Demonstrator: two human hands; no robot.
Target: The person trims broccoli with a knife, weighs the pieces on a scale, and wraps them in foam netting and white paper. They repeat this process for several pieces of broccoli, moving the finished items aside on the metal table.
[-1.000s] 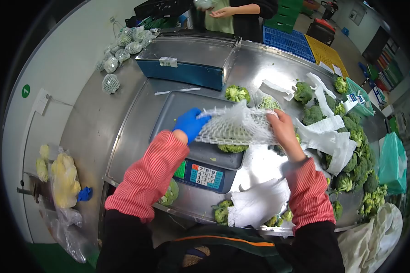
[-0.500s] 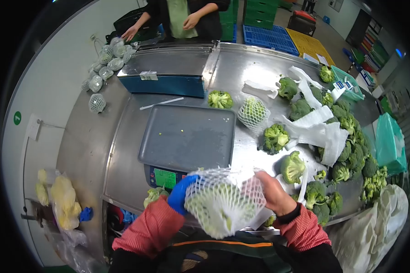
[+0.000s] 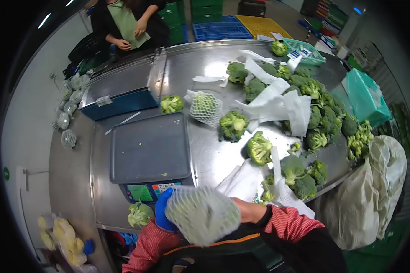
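Observation:
A broccoli head in a white foam net (image 3: pixel 202 216), somewhat blurred, is held between both hands low in the view. My left hand (image 3: pixel 165 210), in a blue glove, grips its left side. My bare right hand (image 3: pixel 250 211) is closed on its right side, the fingertips partly hidden by the net. Just beyond is a scale with a grey tray (image 3: pixel 151 145) bearing a few green crumbs. Another netted broccoli (image 3: pixel 205 108) lies to the right of the tray. Loose broccoli (image 3: pixel 140 214) sits left of my left hand.
Piled broccoli (image 3: pixel 321 118) and white foam nets (image 3: pixel 278 107) cover the table's right side. A blue-sided metal box (image 3: pixel 123 103) stands behind the scale; wrapped heads (image 3: pixel 64 120) lie at the far left. A person (image 3: pixel 132 25) stands across the table. A green bag (image 3: pixel 366 98) is at the right.
The view has turned right, so the table and scale appear further left. Both hands still hold the netted broccoli, now lower and tilted. The person opposite has drawn an arm back from the wrapped heads.

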